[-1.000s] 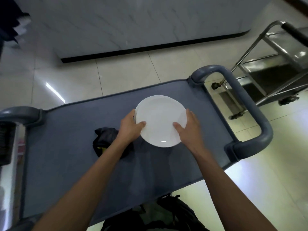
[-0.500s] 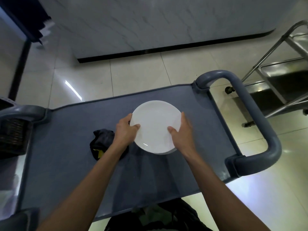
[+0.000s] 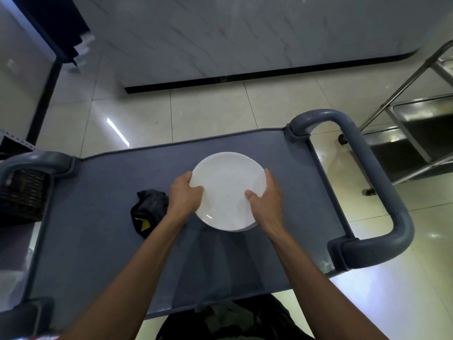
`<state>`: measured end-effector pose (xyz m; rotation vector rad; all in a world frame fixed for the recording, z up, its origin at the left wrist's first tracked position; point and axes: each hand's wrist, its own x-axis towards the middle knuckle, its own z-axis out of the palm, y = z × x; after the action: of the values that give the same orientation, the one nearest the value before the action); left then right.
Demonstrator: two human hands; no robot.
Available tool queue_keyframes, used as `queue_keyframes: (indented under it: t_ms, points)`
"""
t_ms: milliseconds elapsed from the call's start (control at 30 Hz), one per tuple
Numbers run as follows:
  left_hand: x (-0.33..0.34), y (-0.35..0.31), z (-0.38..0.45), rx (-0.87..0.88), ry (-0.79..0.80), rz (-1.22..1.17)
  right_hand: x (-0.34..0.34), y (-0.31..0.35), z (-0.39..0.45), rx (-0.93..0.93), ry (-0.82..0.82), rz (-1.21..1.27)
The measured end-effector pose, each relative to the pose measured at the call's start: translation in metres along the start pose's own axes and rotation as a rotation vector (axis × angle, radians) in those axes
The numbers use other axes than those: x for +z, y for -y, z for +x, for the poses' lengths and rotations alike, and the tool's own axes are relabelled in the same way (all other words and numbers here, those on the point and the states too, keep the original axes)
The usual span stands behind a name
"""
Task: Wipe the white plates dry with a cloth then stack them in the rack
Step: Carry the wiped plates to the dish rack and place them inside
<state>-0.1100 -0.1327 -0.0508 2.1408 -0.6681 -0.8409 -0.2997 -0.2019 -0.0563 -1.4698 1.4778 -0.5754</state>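
Both hands were on the white plate (image 3: 226,190), which sat over the middle of the grey cart top (image 3: 98,217). The left hand (image 3: 184,192) gripped its left edge, thumb curled over the rim onto the plate's face and the fingers tucked under. The right hand (image 3: 266,201) did the same on the near-right edge, thumb on top and fingers wrapped round the side. A second pale rim peeked out beneath the plate at its near edge, so there looked to be at least one more plate under it, though I couldn't tell how many, or whether the top one was lifted or resting on it.

Just left of the left wrist, a dark crumpled cloth (image 3: 147,209) with a yellow patch lay on the cart top, with neither hand on it. The cart's thick grey loop handle (image 3: 382,182) stuck out at the right end, and another like it (image 3: 36,160) was at the left end with a dark woven basket (image 3: 22,192) showing behind it. Off to the right stood a stainless steel trolley (image 3: 416,123) on the glossy tiled floor (image 3: 208,109). Beyond the cart was a pale marbled wall (image 3: 245,33) with a black base strip.
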Motion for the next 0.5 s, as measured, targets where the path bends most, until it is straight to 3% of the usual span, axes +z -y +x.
queue_keyframes:
  t_ms: [500]
  points:
    - [0.007,0.001,-0.018,-0.042,-0.045,-0.092,-0.006,0.005,-0.005,-0.027,-0.037,0.057]
